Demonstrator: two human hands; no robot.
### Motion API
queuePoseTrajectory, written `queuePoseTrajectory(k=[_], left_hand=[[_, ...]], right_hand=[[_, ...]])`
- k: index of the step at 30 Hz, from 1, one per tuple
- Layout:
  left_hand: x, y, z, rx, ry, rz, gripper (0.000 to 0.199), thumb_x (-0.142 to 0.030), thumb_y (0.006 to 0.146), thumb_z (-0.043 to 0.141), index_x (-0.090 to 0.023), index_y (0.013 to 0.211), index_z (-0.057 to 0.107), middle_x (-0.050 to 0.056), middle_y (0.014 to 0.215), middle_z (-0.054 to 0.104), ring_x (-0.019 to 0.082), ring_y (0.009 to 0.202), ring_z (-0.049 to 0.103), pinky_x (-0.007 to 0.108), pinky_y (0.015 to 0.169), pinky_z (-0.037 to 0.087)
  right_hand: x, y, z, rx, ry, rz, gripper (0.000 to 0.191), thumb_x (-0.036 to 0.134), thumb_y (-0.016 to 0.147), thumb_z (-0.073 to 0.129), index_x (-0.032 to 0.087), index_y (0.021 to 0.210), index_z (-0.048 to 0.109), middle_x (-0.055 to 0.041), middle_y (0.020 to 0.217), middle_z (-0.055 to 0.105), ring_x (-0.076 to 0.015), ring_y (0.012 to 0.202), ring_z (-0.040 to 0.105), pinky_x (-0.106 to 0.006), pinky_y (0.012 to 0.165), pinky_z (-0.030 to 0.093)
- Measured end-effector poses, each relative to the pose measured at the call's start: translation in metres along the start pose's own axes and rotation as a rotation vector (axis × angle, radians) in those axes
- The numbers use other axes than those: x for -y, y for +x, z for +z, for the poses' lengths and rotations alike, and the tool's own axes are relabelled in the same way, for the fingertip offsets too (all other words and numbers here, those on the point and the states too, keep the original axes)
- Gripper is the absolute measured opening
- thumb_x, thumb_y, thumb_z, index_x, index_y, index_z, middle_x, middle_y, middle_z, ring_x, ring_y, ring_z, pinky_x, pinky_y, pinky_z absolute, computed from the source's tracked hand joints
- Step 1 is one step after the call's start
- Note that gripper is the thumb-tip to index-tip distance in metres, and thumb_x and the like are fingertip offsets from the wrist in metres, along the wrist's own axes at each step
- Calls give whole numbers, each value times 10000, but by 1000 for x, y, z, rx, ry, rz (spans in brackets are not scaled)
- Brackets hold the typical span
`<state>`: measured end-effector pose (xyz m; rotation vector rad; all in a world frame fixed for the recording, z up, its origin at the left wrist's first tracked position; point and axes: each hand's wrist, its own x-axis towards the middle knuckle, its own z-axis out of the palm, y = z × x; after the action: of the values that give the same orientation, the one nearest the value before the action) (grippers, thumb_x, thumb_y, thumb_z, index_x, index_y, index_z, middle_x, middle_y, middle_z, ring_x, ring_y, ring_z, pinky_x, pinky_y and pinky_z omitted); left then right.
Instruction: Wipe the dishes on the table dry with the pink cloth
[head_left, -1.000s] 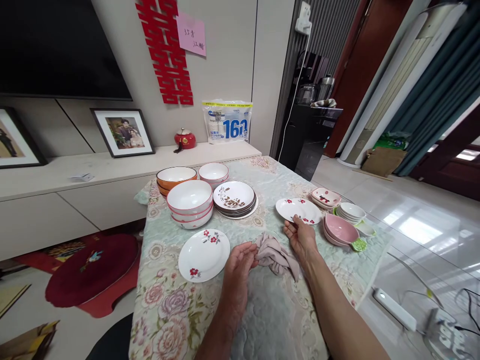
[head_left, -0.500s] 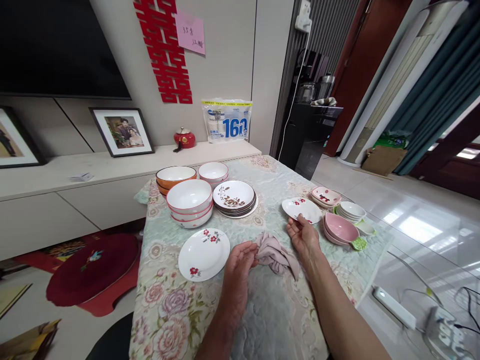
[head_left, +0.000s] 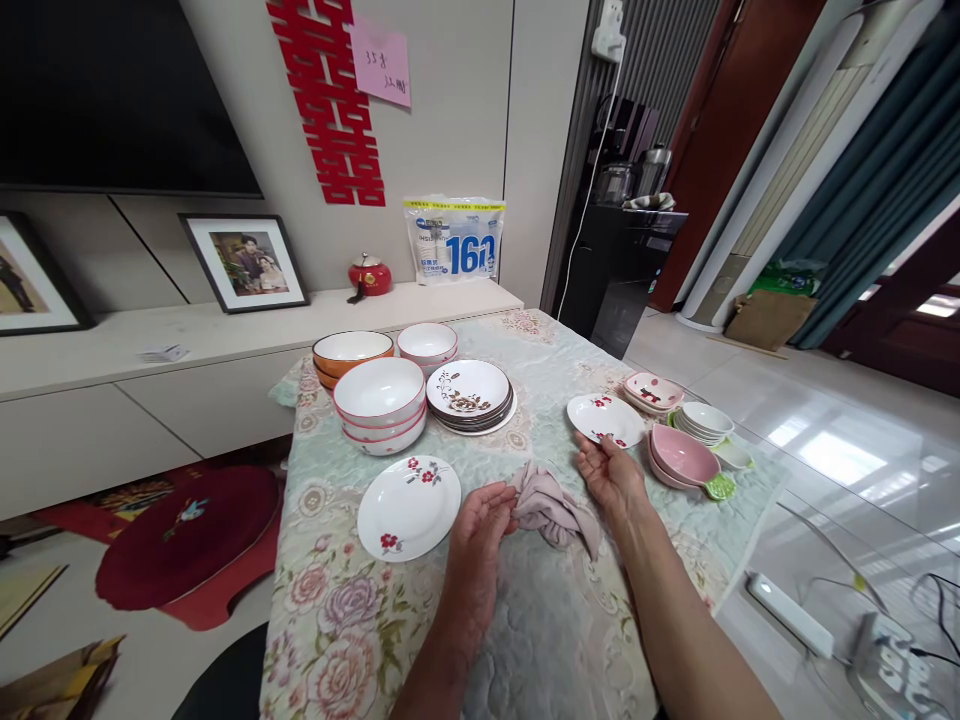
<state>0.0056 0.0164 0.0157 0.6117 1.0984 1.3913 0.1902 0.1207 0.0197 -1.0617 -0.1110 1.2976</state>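
Note:
My left hand [head_left: 480,530] rests palm up, fingers apart, between a white flowered plate [head_left: 409,508] on its left and a crumpled pinkish cloth [head_left: 553,508] that its fingertips meet. My right hand [head_left: 611,475] is at the near edge of a second flowered plate [head_left: 606,420], its thumb near the rim and its fingers partly below; whether it grips the plate is unclear. Behind stand white bowls with red rims [head_left: 381,400], orange bowls [head_left: 352,350] and a stack of brown-flowered plates [head_left: 469,392].
Pink leaf-shaped bowls [head_left: 682,455], small white bowls [head_left: 705,420] and oval pink dishes [head_left: 652,390] stand at the right of the flowered tablecloth [head_left: 337,640]. A red stool [head_left: 187,530] is left of the table. A white cabinet [head_left: 247,335] runs behind.
The plate by my right hand has shifted very slightly right, and the thumb is lower at its edge. My left hand and the cloth look the same.

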Motion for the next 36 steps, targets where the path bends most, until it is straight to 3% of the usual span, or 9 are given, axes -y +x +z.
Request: queuePoseTrajectory(k=[10,21,29,34,36], left_hand=[[2,0,-1,12,4,7,338,-376,715,711,-163,975,688,126,1056,729,260,1018,642,353,810,463],[1,1,-1,5,4,-8,395,-384,675,714,-145,986,669,140,1079,719,275,1048,631,362,819,469],[2,1,0,10,20,-2,376,-366,690,692,-141,990,663,134,1065,723,255,1012,645,345,802,481],[5,-1,2,-42,56,59,254,-252,719,606,-130,935,660,131,972,734,241,920,673,326,736,506],[5,0,1,-65,85,82,253,-194,729,538,-129,946,651,127,948,733,233,872,683,323,699,515]], right_hand=[[5,2,-3,72,55,97,266,182,1019,300,170,874,523,-72,725,730,-94,516,642,-170,469,501],[9,8,-8,162,68,132,341,155,1008,258,194,821,540,0,608,635,-73,401,493,-172,400,426],[2,-10,4,322,-70,143,67,101,800,608,167,815,610,26,593,579,-46,407,410,-154,401,367],[-15,-35,15,485,-236,145,194,150,669,766,135,844,682,2,632,623,-56,465,427,-159,410,335],[-23,-42,19,581,-407,75,249,224,657,798,143,869,695,4,649,634,-57,490,439,-162,441,339]])
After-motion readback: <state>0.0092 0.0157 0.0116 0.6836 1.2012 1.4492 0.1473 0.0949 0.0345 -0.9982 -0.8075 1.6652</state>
